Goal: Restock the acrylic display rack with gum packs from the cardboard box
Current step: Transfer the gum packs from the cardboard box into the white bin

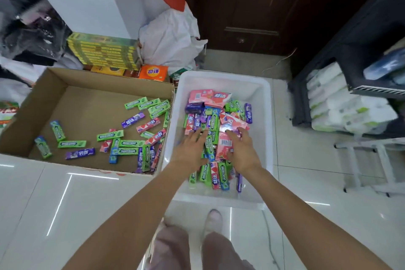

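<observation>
Glossy white tiled floor [306,171] under cardboard box [39,103] and white plastic bin [266,103].

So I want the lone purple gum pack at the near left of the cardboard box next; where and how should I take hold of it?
Pinch the purple gum pack across its two long edges near the middle, coming straight down from above. It lies flat on the floor of the cardboard box, lengthwise left to right, with bare cardboard on both long sides, so fingers probably fit there. The left hand is nearer.
</observation>
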